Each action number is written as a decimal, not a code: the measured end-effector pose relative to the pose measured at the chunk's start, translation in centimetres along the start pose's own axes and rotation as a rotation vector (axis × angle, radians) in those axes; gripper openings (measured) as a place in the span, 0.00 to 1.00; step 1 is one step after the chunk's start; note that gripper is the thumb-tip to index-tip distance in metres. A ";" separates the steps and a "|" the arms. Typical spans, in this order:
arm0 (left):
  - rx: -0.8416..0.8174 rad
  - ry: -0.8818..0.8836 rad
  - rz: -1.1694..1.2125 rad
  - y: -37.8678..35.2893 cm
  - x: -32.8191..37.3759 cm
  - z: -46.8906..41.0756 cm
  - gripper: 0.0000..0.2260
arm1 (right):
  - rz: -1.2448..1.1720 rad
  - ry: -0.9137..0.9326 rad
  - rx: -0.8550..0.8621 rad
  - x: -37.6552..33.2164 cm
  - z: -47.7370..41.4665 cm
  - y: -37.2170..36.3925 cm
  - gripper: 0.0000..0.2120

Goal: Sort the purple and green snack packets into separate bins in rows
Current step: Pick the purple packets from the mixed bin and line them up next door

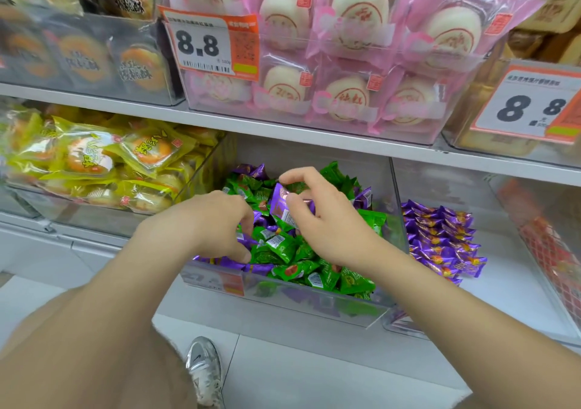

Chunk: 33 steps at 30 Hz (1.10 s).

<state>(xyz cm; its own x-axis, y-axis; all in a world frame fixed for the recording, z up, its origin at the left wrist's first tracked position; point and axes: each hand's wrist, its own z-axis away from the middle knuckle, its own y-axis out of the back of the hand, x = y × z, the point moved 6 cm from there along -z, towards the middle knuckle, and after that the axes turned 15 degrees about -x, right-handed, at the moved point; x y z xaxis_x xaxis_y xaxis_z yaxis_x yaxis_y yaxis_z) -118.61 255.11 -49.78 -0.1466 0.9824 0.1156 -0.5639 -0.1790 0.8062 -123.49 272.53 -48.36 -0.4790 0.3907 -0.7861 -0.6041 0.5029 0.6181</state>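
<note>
Two hands (217, 223) (327, 220), two price tags (207, 44) (534, 107), one shoe (204, 367)

Shelf stock and price tags around the sorting spot

On the upper shelf (283, 130), pink-wrapped white buns (345, 9) with red stamps sit behind an orange-edged price tag (204, 45) reading 8.8. Dark-wrapped orange pastries (85, 59) are to their left; tan cakes (553, 9) and a second 8.8 tag (531, 107) to their right. Below lie yellow-wrapped pastries (85, 157) at left and blurred red packets (553, 251) at right. A silver sneaker (204, 367) stands on the pale floor.
</note>
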 end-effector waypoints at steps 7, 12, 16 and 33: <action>0.175 -0.110 0.119 0.6 0.9 0.5 0.14 | -0.340 -0.110 0.012 1.1 0.2 0.1 0.18; 0.426 -0.214 0.305 2.6 0.9 2.0 0.12 | -0.516 -0.109 0.059 1.5 0.9 1.9 0.09; 0.458 -0.384 0.765 3.3 2.3 2.8 0.11 | -0.239 -0.030 0.146 1.2 2.3 3.8 0.11; 0.412 -0.526 0.975 0.9 11.3 0.8 0.14 | -0.073 -0.097 0.253 5.3 9.4 9.3 0.06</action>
<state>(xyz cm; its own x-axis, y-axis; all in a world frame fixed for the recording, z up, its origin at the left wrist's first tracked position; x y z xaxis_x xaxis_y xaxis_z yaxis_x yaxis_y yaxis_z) -120.08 266.14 -47.26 0.0369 0.3580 0.9330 -0.0805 -0.9295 0.3599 -125.70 286.53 -46.86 -0.3701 0.4122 -0.8325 -0.4505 0.7041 0.5489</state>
